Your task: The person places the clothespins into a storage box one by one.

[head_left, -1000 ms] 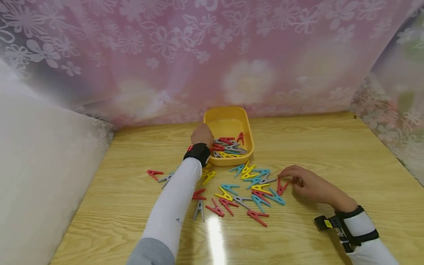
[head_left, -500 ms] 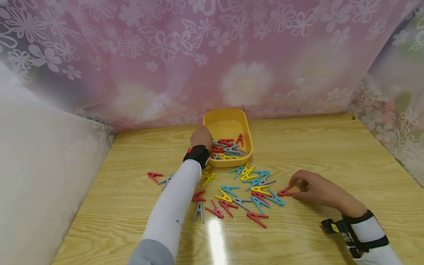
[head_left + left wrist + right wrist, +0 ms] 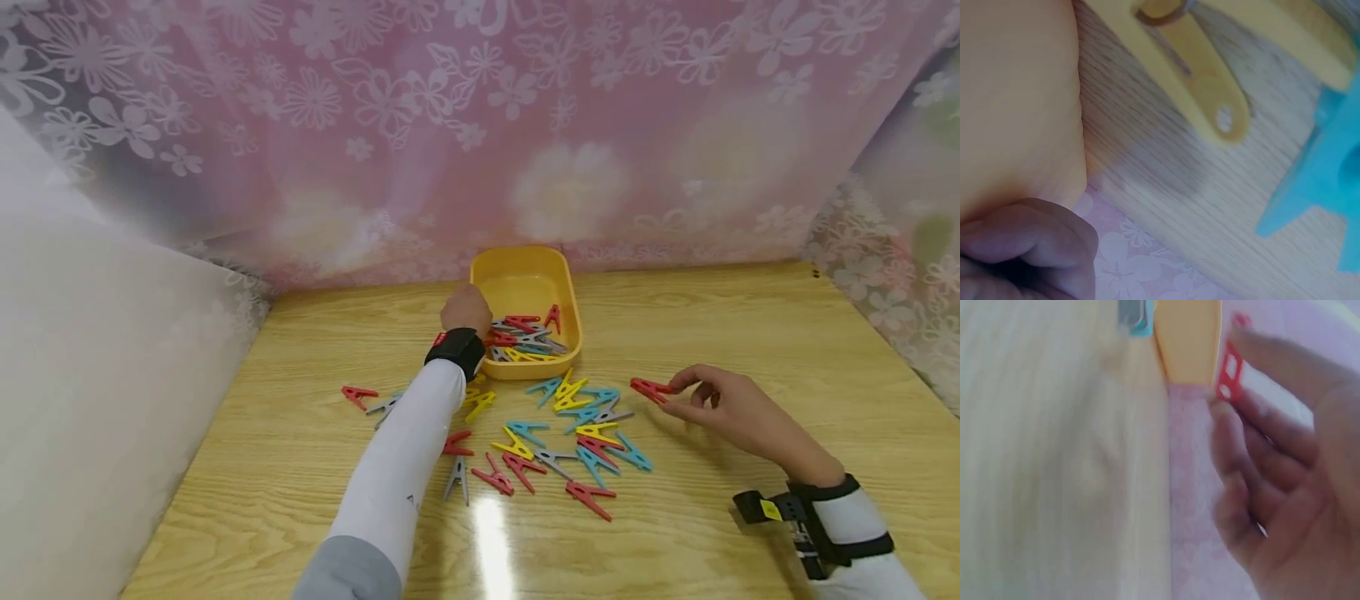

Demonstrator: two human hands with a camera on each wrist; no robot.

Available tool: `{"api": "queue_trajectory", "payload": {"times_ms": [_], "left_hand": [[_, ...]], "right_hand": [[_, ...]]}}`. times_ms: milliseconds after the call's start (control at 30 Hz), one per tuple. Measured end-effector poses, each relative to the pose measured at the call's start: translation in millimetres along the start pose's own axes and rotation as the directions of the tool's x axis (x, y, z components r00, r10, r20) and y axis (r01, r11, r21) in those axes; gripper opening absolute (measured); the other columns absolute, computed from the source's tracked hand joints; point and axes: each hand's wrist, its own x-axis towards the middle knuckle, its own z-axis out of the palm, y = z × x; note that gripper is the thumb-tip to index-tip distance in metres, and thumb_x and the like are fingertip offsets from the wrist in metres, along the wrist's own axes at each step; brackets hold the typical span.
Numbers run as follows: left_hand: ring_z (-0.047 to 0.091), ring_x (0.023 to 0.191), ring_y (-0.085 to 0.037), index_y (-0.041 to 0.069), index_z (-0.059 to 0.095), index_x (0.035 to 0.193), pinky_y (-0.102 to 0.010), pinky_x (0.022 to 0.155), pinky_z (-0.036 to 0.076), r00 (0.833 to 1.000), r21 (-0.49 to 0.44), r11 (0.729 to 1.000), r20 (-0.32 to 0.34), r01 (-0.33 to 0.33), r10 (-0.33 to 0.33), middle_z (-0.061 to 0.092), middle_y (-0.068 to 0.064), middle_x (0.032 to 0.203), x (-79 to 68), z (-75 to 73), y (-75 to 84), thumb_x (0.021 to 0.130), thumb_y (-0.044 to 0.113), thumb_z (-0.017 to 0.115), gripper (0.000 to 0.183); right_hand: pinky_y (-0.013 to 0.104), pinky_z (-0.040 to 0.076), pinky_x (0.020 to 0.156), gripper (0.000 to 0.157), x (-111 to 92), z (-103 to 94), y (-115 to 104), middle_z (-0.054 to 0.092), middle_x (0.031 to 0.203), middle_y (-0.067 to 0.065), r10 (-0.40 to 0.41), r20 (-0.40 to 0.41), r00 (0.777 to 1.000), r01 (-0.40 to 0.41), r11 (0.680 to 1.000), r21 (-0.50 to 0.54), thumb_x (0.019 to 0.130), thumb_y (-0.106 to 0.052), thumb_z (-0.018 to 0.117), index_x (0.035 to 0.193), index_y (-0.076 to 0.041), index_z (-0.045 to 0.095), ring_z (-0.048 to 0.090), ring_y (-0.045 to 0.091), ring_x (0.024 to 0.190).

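Note:
My right hand (image 3: 738, 412) pinches a red clothespin (image 3: 651, 389) between thumb and fingertips, raised above the table to the right of the scattered pegs. In the right wrist view the same red clothespin (image 3: 1230, 369) sits at the fingertips. My left hand (image 3: 467, 310) grips the left side of a yellow plastic basket (image 3: 576, 342); its fingers are partly hidden in the head view. Red, grey, yellow and blue clothespins (image 3: 534, 340) lie in the basket's near half. The left wrist view shows curled fingers (image 3: 1041, 231) against the basket wall (image 3: 1016, 112).
Many loose clothespins (image 3: 588, 492) in red, blue, yellow and grey lie on the wooden table (image 3: 285, 500) in front of the basket. Another red clothespin (image 3: 360, 395) lies left of my left forearm. A pink floral curtain (image 3: 420, 167) hangs behind the table.
My right hand has picked the red clothespin up off the table, drawing it right, then lifting it. My left hand stays at the basket.

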Motion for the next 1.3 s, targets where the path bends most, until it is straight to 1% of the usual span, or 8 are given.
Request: {"api": "queue_trajectory", "payload": {"times_ms": [167,300,467,567,700,833,1067,1300], "left_hand": [[0.065,0.075,-0.022,0.005,0.061,0.111,-0.036,0.065,0.055,1.0,-0.01,1.0,-0.004,0.013,-0.013,0.066,-0.008,0.089,1.8,0.6,-0.7,0.097,0.022,0.055,0.023],[0.065,0.074,-0.022,0.005,0.061,0.113,-0.036,0.065,0.055,1.0,-0.009,1.0,-0.006,0.01,-0.01,0.066,-0.008,0.088,2.8,2.7,-0.9,0.097,0.023,0.055,0.024],[0.065,0.075,-0.023,0.006,0.062,0.115,-0.037,0.067,0.055,1.0,-0.003,1.0,0.002,0.002,-0.001,0.067,-0.008,0.09,1.1,6.5,1.9,0.097,0.024,0.056,0.027],[0.066,0.077,-0.022,0.006,0.06,0.117,-0.036,0.068,0.055,1.0,0.007,1.0,0.008,0.009,-0.009,0.068,-0.007,0.092,-0.4,6.4,2.6,0.096,0.026,0.058,0.03],[0.066,0.077,-0.023,0.006,0.059,0.117,-0.037,0.068,0.055,1.0,-0.001,1.0,-0.004,0.02,-0.02,0.068,-0.007,0.092,-0.2,2.8,1.3,0.095,0.028,0.059,0.031],[0.066,0.077,-0.023,0.006,0.061,0.114,-0.037,0.068,0.055,0.999,0.001,1.0,-0.034,0.014,-0.014,0.068,-0.007,0.091,2.6,-0.3,-0.9,0.096,0.027,0.058,0.028],[0.064,0.072,-0.023,0.006,0.063,0.108,-0.036,0.064,0.055,1.0,-0.005,1.0,-0.013,0.01,-0.01,0.066,-0.007,0.086,3.5,-1.1,-0.4,0.096,0.024,0.058,0.023],[0.065,0.072,-0.023,0.005,0.061,0.112,-0.036,0.065,0.055,1.0,0.021,1.0,-0.007,-0.01,0.01,0.066,-0.007,0.087,2.7,-3.0,-4.5,0.097,0.024,0.056,0.025]], "right_hand": [[0.029,0.038,0.05,0.04,26,4.1,-15,0.058,0.076,0.004,0.018,-0.175,0.984,-0.016,1.0,0.015,0.09,-0.04,0.066,0.109,-0.006,0.062,0.051,0.021,0.065],[0.029,0.038,0.046,0.044,48,11.8,-29,0.06,0.081,0.008,0.05,-0.258,0.965,-0.029,0.996,0.084,0.089,-0.045,0.064,0.11,-0.006,0.062,0.052,0.022,0.066],[0.029,0.041,0.047,0.047,75,21.5,-46,0.062,0.092,0.01,0.071,-0.292,0.954,-0.019,0.984,0.176,0.089,-0.047,0.063,0.113,-0.006,0.063,0.053,0.023,0.069],[0.028,0.042,0.05,0.05,95,27.4,-57,0.063,0.102,0.012,0.051,-0.29,0.956,0.017,0.974,0.227,0.09,-0.046,0.063,0.119,-0.005,0.063,0.053,0.024,0.071],[0.027,0.046,0.057,0.055,114,34.4,-69,0.063,0.114,0.015,-0.007,-0.27,0.963,0.072,0.97,0.233,0.091,-0.045,0.062,0.126,-0.004,0.06,0.056,0.024,0.078],[0.032,0.049,0.064,0.051,113,37.5,-69,0.061,0.118,0.014,-0.01,-0.247,0.969,0.062,0.976,0.207,0.093,-0.042,0.06,0.127,-0.003,0.059,0.057,0.025,0.085],[0.034,0.049,0.066,0.047,93,36.8,-53,0.061,0.117,0.015,0.013,-0.208,0.978,0.027,0.982,0.187,0.095,-0.041,0.057,0.124,-0.004,0.059,0.057,0.026,0.085],[0.037,0.047,0.069,0.043,78,38.5,-38,0.062,0.11,0.012,0.013,-0.103,0.995,0.002,0.989,0.148,0.095,-0.039,0.058,0.121,-0.005,0.061,0.057,0.025,0.087]]}}
